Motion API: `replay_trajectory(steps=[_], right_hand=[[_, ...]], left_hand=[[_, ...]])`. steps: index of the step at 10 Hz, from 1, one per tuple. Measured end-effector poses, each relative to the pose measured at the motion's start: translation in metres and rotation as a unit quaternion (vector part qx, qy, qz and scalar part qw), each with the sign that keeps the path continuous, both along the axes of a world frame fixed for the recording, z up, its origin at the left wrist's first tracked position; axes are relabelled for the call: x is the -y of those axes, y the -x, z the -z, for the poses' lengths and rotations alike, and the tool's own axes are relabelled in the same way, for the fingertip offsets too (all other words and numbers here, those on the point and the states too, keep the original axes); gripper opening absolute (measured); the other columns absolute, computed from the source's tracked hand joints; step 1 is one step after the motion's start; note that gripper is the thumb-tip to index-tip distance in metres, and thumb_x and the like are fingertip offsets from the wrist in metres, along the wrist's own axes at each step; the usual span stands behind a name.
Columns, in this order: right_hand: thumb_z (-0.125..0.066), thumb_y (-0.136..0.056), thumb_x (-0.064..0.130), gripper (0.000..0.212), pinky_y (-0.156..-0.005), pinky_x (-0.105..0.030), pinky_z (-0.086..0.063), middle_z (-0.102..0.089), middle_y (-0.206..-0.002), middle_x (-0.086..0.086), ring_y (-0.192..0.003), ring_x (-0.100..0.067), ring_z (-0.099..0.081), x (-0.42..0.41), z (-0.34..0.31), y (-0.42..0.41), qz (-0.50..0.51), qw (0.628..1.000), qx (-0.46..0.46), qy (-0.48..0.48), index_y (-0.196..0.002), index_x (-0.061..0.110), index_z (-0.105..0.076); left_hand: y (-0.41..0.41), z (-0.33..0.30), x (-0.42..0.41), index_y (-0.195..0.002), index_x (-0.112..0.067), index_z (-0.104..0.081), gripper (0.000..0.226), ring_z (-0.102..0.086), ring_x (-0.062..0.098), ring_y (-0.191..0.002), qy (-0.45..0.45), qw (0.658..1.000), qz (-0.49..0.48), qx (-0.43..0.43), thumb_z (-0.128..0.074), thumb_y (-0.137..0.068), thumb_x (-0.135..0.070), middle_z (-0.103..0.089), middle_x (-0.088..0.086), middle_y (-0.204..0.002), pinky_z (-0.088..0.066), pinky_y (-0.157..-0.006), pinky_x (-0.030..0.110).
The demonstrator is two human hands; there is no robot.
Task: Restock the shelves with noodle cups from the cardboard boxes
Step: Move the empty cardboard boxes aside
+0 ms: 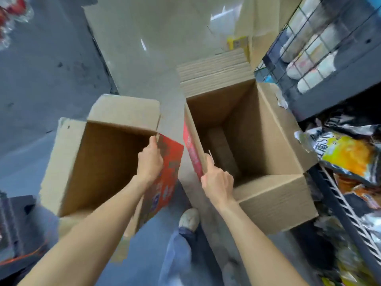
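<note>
Two open cardboard boxes, one hand on each

Left hand (150,159) gripped the right wall of the red-printed box (99,162); right hand (216,180) pinched the left wall of the bigger box (268,195). No noodle cups showed inside either; snack-bag shelves (338,182) stood just right.

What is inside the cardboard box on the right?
The right box shows only bare brown walls and a dim floor; no noodle cups visible. The right hand gripping its near wall hides a small patch.

left hand (150,159) grips right rim of open brown cardboard box with red printed side (99,162), tilted, left | right hand (216,180) grips left wall of open brown cardboard box (268,195) on floor, right | dark wire shelf with snack bags (350,153) far right
</note>
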State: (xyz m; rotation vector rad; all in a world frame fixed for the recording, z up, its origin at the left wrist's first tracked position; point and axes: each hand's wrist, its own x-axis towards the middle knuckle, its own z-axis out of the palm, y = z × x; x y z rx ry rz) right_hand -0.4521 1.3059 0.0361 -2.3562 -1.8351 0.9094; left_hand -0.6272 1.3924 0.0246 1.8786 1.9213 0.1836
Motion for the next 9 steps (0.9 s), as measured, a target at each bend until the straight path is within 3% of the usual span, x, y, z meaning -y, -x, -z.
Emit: replay_trajectory(steps=[1, 2, 3, 4, 5, 6, 8, 9], right_hand=[[-0.046, -0.096, 0.022, 0.060, -0.082, -0.036, -0.049, -0.069, -0.112, -0.007, -0.099, -0.030, -0.066, -0.032, 0.030, 0.000, 0.006, 1.000, -0.003, -0.010, -0.150, 0.020, -0.020], [-0.047, -0.098, 0.020, 0.059, -0.081, -0.037, -0.054, -0.069, -0.111, -0.004, -0.095, -0.024, -0.068, -0.062, 0.056, 0.003, 0.027, 0.998, -0.033, -0.037, -0.150, 0.022, -0.021], [-0.050, -0.098, 0.021, 0.061, -0.081, -0.036, -0.052, -0.066, -0.117, -0.001, -0.098, -0.022, -0.067, -0.086, 0.075, 0.000, 0.036, 0.998, -0.048, -0.033, -0.150, 0.026, -0.018], [-0.043, -0.100, 0.033, 0.053, -0.089, -0.035, -0.049, -0.057, -0.132, 0.004, -0.112, -0.019, -0.061, -0.101, 0.082, -0.007, 0.049, 0.992, -0.112, 0.005, -0.149, 0.028, -0.023], [-0.043, -0.100, 0.033, 0.053, -0.093, -0.034, -0.047, -0.050, -0.139, 0.004, -0.119, -0.017, -0.055, -0.108, 0.081, -0.014, 0.019, 0.991, -0.129, 0.024, -0.149, 0.027, -0.024], [-0.041, -0.101, 0.029, 0.052, -0.098, -0.036, -0.042, -0.046, -0.142, -0.002, -0.123, -0.022, -0.049, -0.110, 0.074, -0.021, 0.003, 0.993, -0.113, 0.027, -0.149, 0.021, -0.025], [-0.043, -0.097, 0.025, 0.045, -0.097, -0.038, -0.035, -0.057, -0.129, -0.006, -0.117, -0.027, -0.050, -0.093, 0.052, -0.034, 0.031, 0.998, -0.057, 0.023, -0.142, 0.017, -0.039], [-0.043, -0.096, 0.023, 0.044, -0.096, -0.038, -0.035, -0.058, -0.127, -0.006, -0.116, -0.028, -0.050, -0.079, 0.040, -0.039, 0.058, 0.996, -0.058, 0.022, -0.140, 0.017, -0.041]], left_hand=[[-0.034, 0.009, -0.051, -0.120, -0.005, -0.042, 0.023, -0.060, 0.044, -0.097, 0.006, 0.997, -0.038, 0.060, -0.042, -0.097, -0.011, -0.064, 0.021, -0.109, -0.042, -0.076, 0.040], [-0.078, 0.022, -0.089, -0.122, -0.008, -0.044, 0.027, -0.060, 0.033, -0.107, 0.065, 0.986, -0.090, 0.128, -0.041, -0.100, -0.025, -0.062, 0.014, -0.118, -0.046, -0.084, 0.038], [-0.102, 0.048, -0.114, -0.137, -0.012, -0.039, 0.043, -0.054, 0.027, -0.118, 0.182, 0.930, -0.179, 0.266, -0.035, -0.101, -0.036, -0.054, 0.008, -0.131, -0.044, -0.098, 0.039], [-0.097, 0.070, -0.120, -0.146, -0.029, -0.028, 0.054, -0.053, 0.023, -0.118, 0.266, 0.855, -0.229, 0.382, -0.028, -0.098, -0.054, -0.051, 0.003, -0.137, -0.044, -0.099, 0.043], [-0.088, 0.083, -0.104, -0.148, -0.031, -0.020, 0.059, -0.046, 0.023, -0.128, 0.304, 0.885, -0.158, 0.315, -0.033, -0.096, -0.056, -0.038, 0.001, -0.149, -0.044, -0.091, 0.037], [-0.084, 0.079, -0.081, -0.147, -0.019, -0.024, 0.059, -0.049, 0.024, -0.124, 0.239, 0.933, -0.134, 0.234, -0.049, -0.095, -0.035, -0.047, 0.004, -0.141, -0.043, -0.097, 0.036], [-0.073, 0.058, -0.059, -0.150, -0.025, -0.021, 0.068, -0.048, 0.025, -0.127, 0.240, 0.947, -0.142, 0.159, -0.049, -0.089, -0.017, -0.043, 0.002, -0.147, -0.040, -0.105, 0.044], [-0.075, 0.041, -0.050, -0.145, -0.014, -0.032, 0.056, -0.050, 0.028, -0.124, 0.237, 0.959, -0.101, 0.123, -0.047, -0.091, -0.011, -0.049, 0.008, -0.141, -0.040, -0.102, 0.037]])
